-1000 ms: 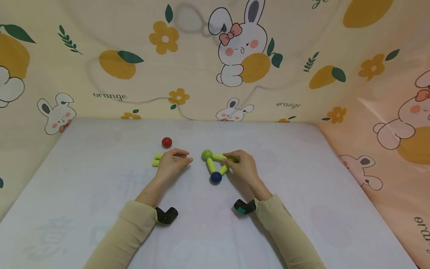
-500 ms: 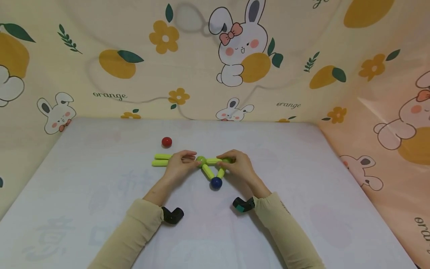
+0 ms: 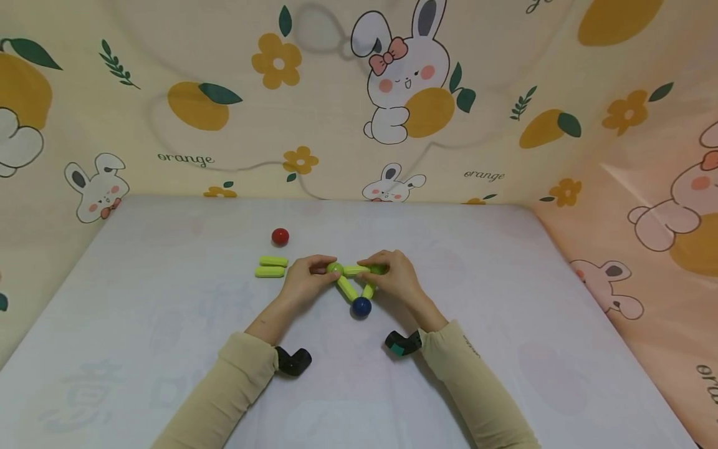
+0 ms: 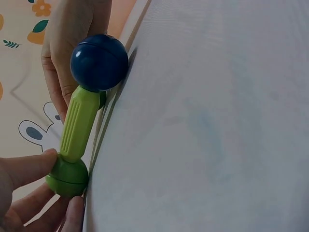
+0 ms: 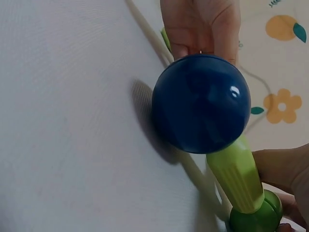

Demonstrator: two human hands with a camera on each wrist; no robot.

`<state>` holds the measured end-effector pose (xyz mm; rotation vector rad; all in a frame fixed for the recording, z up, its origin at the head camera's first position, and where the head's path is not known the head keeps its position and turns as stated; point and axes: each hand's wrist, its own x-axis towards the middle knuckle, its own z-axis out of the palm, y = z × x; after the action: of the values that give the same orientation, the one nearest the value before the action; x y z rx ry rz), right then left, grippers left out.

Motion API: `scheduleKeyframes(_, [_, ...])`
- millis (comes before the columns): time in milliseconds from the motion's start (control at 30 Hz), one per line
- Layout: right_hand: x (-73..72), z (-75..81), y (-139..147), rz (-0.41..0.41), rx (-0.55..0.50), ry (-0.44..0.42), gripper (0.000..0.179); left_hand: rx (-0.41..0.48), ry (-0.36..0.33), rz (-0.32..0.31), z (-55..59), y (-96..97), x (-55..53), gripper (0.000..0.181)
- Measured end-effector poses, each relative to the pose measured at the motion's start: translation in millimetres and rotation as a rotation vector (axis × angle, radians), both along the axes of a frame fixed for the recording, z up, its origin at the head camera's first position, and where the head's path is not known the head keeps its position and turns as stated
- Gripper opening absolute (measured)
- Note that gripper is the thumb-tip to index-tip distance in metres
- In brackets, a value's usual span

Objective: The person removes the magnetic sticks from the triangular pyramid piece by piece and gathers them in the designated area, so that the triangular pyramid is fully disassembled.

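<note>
A triangle of three yellow-green rods and three balls lies on the table in the head view, with its blue ball (image 3: 361, 307) at the near corner. My left hand (image 3: 303, 279) pinches the left green ball (image 4: 67, 178) between thumb and fingers. At the other far corner, my right hand (image 3: 397, 277) grips the right green ball (image 5: 257, 215), partly covering it. One rod (image 3: 354, 270) spans the two green balls. Another rod (image 4: 78, 124) joins the left green ball to the blue one, and a third rod (image 5: 235, 175) runs from the blue ball to the right green ball.
Two loose yellow-green rods, a farther rod (image 3: 273, 260) and a nearer rod (image 3: 270, 272), lie side by side left of my left hand. Beyond them sits a red ball (image 3: 280, 236). A printed cloth (image 3: 331, 125) hangs behind the white table (image 3: 168, 324).
My left hand has moved right and taken hold of the left green ball, uncovering the loose rods. The triangle has turned slightly; its left corner and blue ball have come nearer.
</note>
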<state>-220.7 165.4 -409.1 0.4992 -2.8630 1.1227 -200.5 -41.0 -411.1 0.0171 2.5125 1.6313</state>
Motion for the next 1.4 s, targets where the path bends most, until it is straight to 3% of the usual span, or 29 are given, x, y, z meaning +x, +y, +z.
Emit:
scheduleKeyframes(667, [0.7,-1.9,0.2,-0.044,-0.015,-0.033,0.024,-0.041,-0.008,-0.018,-2.6,1.1,1.1,0.036])
scheduleKeyframes(967, [-0.5,-0.9,0.1,-0.032,-0.021,0.010,0.022,-0.046,0.009,-0.022,0.0,0.3,3.1,0.035])
scheduleKeyframes(1400, [-2.8,-4.3,0.4,-0.066,-0.062,-0.006,0.019,-0.038,-0.010,-0.012,1.3,-0.1,5.2,0.034])
